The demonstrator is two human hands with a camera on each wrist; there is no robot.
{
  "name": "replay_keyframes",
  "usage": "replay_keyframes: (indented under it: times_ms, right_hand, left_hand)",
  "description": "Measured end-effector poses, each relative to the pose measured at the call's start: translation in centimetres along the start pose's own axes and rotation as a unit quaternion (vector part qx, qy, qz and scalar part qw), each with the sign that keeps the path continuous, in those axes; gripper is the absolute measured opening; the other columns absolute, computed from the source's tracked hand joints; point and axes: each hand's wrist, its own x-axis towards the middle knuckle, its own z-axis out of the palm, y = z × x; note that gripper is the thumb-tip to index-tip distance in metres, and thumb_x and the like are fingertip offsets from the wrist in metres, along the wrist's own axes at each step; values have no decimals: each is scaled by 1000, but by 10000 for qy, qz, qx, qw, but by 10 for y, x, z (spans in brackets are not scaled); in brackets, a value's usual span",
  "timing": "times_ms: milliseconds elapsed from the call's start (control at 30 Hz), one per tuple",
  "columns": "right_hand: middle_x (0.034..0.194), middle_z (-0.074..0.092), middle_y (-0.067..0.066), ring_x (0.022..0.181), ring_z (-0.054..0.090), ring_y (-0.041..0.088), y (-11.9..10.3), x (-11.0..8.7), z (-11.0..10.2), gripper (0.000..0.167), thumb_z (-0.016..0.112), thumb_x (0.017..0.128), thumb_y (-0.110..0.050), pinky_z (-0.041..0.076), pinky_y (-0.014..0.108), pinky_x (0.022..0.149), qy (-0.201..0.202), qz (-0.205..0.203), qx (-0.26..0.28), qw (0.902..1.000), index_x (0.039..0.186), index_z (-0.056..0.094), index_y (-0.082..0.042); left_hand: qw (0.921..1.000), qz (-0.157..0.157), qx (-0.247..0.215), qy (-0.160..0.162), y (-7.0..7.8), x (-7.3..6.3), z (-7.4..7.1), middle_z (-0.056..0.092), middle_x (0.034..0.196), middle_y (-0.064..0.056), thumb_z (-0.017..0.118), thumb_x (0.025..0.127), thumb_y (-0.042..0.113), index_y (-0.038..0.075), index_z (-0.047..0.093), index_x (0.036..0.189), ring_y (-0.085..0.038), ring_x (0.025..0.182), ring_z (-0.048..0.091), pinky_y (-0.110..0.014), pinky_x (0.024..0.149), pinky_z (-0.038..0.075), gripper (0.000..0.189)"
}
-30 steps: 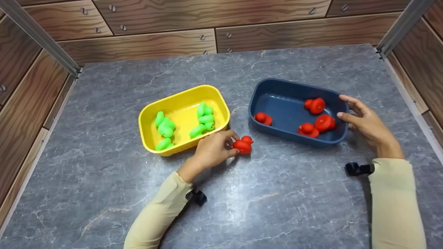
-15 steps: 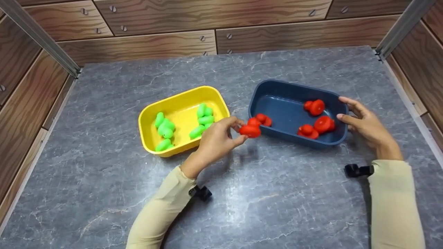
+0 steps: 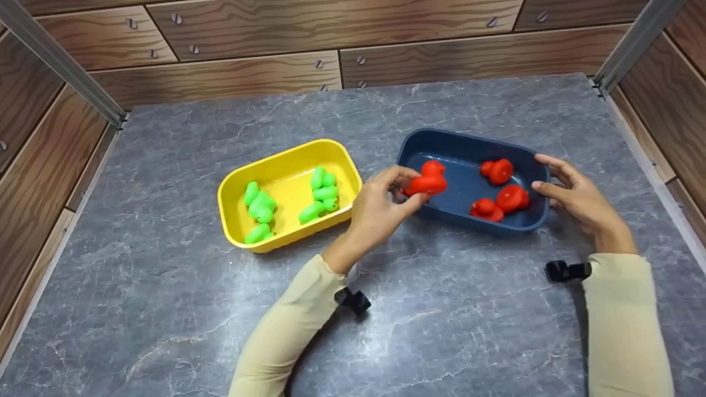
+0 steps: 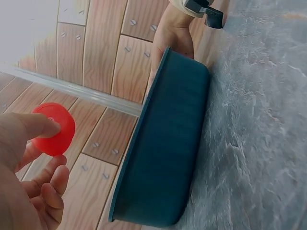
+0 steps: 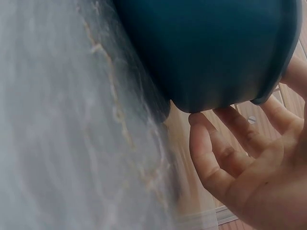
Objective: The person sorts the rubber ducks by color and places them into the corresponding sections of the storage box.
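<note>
My left hand (image 3: pixel 380 212) pinches a red rubber duck (image 3: pixel 430 179) between thumb and fingers, above the left end of the blue bin (image 3: pixel 474 219). In the left wrist view the duck (image 4: pixel 55 129) is held higher than the bin's rim, the thumb pressed on its underside. Another red duck in the bin is mostly hidden behind the held one. Several red ducks (image 3: pixel 499 171) lie toward the bin's right end. There my right hand (image 3: pixel 587 201) grips the rim, thumb tip over the edge. Its other fingers (image 5: pixel 225 148) touch the outer wall in the right wrist view.
Left of the blue bin stands a yellow bin (image 3: pixel 289 234) with several green ducks (image 3: pixel 262 207) in it. Both bins rest on a grey marbled tabletop (image 3: pixel 165 309). Wood-patterned panels (image 3: pixel 248 33) wall the table at the back and sides.
My left hand has lifted the red duck off the table beside the yellow bin and carried it right, over the blue bin. My right hand has stayed at the blue bin's end.
</note>
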Motion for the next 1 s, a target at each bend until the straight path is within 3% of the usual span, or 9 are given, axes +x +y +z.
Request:
replay_keyframes:
  times_ms: [200, 300, 567, 733, 1000]
  right_hand:
    - [121, 48, -5, 93, 63, 3, 0, 1, 0, 50, 62, 93, -6, 55, 18, 68, -5, -9, -10, 10000, 139, 47, -20]
    - [120, 49, -4, 93, 63, 3, 0, 1, -1, 50, 62, 93, -6, 55, 18, 69, 0, -17, 11, 10000, 139, 47, -20]
    - [120, 49, -4, 93, 64, 3, 1, 1, -1, 51, 62, 93, -6, 55, 18, 69, 4, 14, 10, 10000, 139, 47, -21]
    - [121, 49, -4, 91, 65, 4, 1, 0, 0, 50, 61, 93, -5, 55, 19, 68, 1, 26, 125, 9999, 138, 48, -21]
    - [120, 49, -3, 92, 64, 4, 0, -1, 1, 51, 61, 93, -5, 55, 18, 68, 10, -18, 44, 10000, 139, 48, -20]
  left_hand:
    - [9997, 110, 218, 32, 1, 10, 8, 70, 89, 0, 75, 81, 19, 15, 67, 105, -18, 74, 62, -15, 64, 45, 25]
    - [9999, 121, 81, 43, 2, 15, 14, 70, 90, -1, 75, 82, 19, 15, 67, 105, -19, 75, 64, -15, 65, 46, 25]
    - [9990, -8, -439, 107, 0, 26, 34, 70, 90, -2, 76, 82, 17, 13, 67, 105, -17, 72, 62, -14, 63, 46, 25]
    - [9990, -96, -376, 213, 1, 32, 43, 69, 91, 0, 76, 83, 21, 16, 67, 104, -24, 81, 64, -15, 65, 44, 24]
    - [9989, -359, -278, 134, -2, 38, 52, 69, 89, 4, 77, 82, 23, 20, 67, 104, -22, 82, 64, -15, 63, 41, 24]
